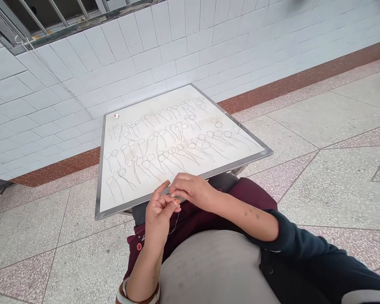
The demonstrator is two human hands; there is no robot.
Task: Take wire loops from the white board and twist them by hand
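Note:
Thumb and fingers of my left hand [162,207] are pinched together on a thin wire [178,217], whose end hangs down in a curve over my lap. My right hand [194,190] meets it from the right, its fingertips pressed together at the left fingertips; what they pinch is too small to make out. Both hands are at the near edge of a white table [151,185] with a grey metal rim. Several thin wire pieces, each a loop with a long tail [110,181], lie in rows on the table.
A small red and white object [116,116] sits near the table's far left corner. Behind the table stands a white tiled wall [145,59] with a barred window at upper left. Speckled stone floor [291,169] surrounds the table. My lap is against its near edge.

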